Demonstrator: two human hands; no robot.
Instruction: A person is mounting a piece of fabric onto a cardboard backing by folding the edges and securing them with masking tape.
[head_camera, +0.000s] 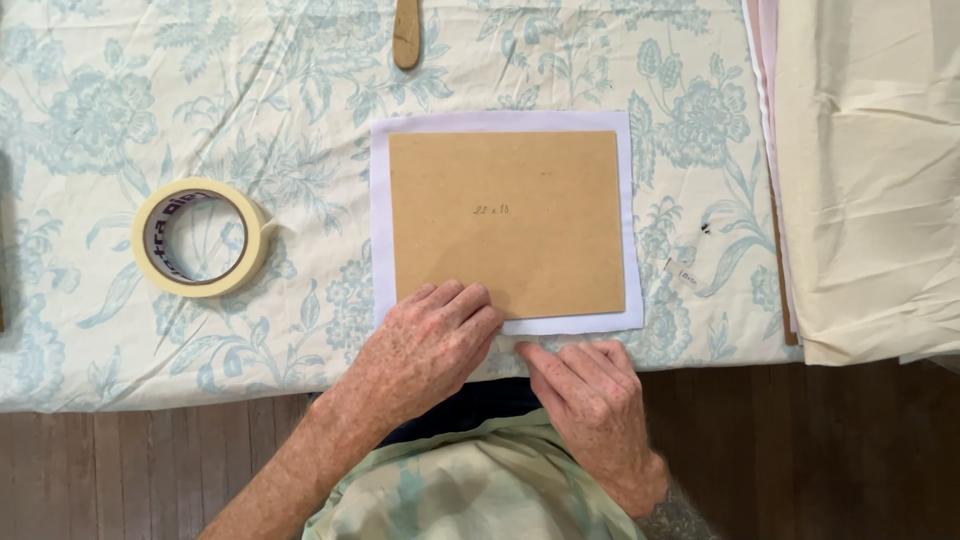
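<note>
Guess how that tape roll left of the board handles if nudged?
The tape roll lies flat on its side, so it probably slides rather than rolls. Its open core suggests it is light. The wrinkled floral cloth may drag it.

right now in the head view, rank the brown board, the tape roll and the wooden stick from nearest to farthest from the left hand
1. The brown board: the left hand rests on its lower left corner.
2. The tape roll: up and to the left of the hand, lying flat on the floral cloth.
3. The wooden stick: at the top edge of the view, beyond the board.
</note>
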